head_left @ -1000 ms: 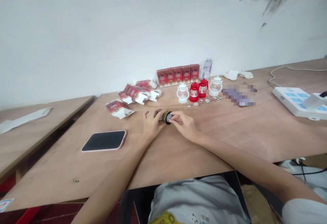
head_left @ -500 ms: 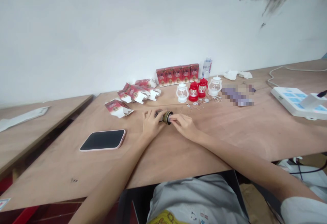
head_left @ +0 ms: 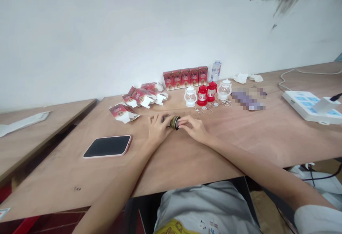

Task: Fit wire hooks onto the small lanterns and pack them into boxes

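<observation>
At two o'clock from the smartphone (head_left: 107,146), the left hand (head_left: 157,128) curls round a bronze-coloured mini lantern (head_left: 174,122); the right hand (head_left: 195,129) bunches fingertips at its base, pinching what, I can't tell.

The table (head_left: 181,168) bears two red lanterns (head_left: 202,100), with white lanterns (head_left: 190,102) either side of them, red boxes (head_left: 185,78) behind them and a phone (head_left: 108,146) to their left.
</observation>
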Demonstrator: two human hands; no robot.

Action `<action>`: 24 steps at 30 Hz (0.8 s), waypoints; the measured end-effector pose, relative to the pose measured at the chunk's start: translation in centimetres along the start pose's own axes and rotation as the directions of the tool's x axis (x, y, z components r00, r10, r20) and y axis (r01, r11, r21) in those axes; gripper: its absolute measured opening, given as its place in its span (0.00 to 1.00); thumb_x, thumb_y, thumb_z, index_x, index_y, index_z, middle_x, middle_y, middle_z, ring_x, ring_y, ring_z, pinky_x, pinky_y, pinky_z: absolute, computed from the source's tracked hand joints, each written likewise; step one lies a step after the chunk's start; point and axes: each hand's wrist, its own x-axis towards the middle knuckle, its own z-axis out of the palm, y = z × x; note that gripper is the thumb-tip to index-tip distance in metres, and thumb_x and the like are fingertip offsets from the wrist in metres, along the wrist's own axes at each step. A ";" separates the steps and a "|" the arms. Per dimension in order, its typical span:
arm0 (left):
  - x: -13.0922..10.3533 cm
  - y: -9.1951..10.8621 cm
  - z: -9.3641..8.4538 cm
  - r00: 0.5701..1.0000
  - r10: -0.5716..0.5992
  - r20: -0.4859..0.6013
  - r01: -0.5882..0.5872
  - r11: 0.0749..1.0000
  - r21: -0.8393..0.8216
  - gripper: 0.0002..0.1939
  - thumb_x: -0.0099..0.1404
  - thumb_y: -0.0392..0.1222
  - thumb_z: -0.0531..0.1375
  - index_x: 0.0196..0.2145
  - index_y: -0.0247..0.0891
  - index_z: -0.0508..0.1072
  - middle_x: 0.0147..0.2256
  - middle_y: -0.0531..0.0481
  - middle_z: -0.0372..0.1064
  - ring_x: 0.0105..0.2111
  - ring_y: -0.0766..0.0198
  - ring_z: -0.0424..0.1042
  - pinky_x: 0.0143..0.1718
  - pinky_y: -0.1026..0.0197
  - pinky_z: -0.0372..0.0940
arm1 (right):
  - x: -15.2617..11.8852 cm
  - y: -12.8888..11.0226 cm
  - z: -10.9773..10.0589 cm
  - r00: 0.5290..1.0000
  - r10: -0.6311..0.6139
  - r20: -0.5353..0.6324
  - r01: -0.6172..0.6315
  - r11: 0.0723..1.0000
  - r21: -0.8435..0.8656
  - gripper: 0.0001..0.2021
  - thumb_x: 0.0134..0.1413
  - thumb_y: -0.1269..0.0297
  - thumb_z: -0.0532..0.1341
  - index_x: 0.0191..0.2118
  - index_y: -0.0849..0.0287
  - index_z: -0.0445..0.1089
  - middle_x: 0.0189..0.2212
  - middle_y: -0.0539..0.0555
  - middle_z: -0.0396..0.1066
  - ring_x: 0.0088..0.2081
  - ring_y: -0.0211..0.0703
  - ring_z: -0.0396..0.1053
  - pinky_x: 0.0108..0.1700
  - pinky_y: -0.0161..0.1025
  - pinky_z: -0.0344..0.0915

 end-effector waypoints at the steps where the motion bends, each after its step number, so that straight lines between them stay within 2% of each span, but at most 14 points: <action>1: 0.0 0.0 0.0 1.000 0.010 -0.003 -0.010 1.000 -0.001 0.18 0.58 0.47 0.62 0.46 0.43 0.72 0.45 0.43 0.71 0.43 0.53 0.68 0.42 0.52 0.50 | 0.0 0.0 0.0 1.000 0.007 -0.001 -0.007 1.000 0.003 0.05 0.57 0.65 0.59 0.39 0.56 0.68 0.33 0.51 0.77 0.34 0.39 0.76 0.39 0.36 0.73; 7: 0.0 0.2 -0.1 0.998 0.042 -0.038 -0.041 0.999 0.019 0.16 0.59 0.47 0.61 0.45 0.44 0.72 0.45 0.44 0.72 0.42 0.54 0.68 0.40 0.53 0.50 | 0.1 0.1 -0.3 0.999 0.051 -0.012 -0.050 0.997 0.053 0.04 0.56 0.64 0.59 0.38 0.57 0.67 0.32 0.50 0.76 0.33 0.38 0.76 0.38 0.35 0.72; 11: 0.0 0.3 -0.2 1.000 0.019 -0.007 -0.019 1.000 0.016 0.16 0.59 0.46 0.61 0.46 0.44 0.72 0.44 0.44 0.71 0.42 0.53 0.67 0.39 0.52 0.51 | 0.1 0.1 -0.4 0.997 0.073 -0.005 -0.073 0.997 0.040 0.03 0.56 0.65 0.59 0.35 0.56 0.68 0.31 0.50 0.76 0.33 0.39 0.76 0.38 0.36 0.72; 17: -0.1 0.2 -0.1 1.000 -0.010 -0.009 0.010 1.000 0.019 0.17 0.59 0.47 0.61 0.46 0.44 0.72 0.43 0.43 0.71 0.41 0.52 0.66 0.39 0.52 0.51 | 0.2 0.0 -0.3 0.999 0.020 0.026 -0.021 0.999 0.027 0.04 0.56 0.65 0.59 0.32 0.56 0.69 0.28 0.49 0.76 0.31 0.38 0.75 0.37 0.35 0.71; 24: -0.1 0.2 0.0 1.000 -0.014 -0.008 0.014 1.000 0.000 0.17 0.58 0.48 0.62 0.46 0.45 0.72 0.45 0.43 0.70 0.41 0.52 0.65 0.39 0.52 0.52 | 0.3 0.0 -0.4 0.998 0.052 0.032 -0.052 0.999 0.000 0.05 0.56 0.65 0.59 0.30 0.56 0.70 0.27 0.48 0.75 0.30 0.37 0.73 0.36 0.34 0.70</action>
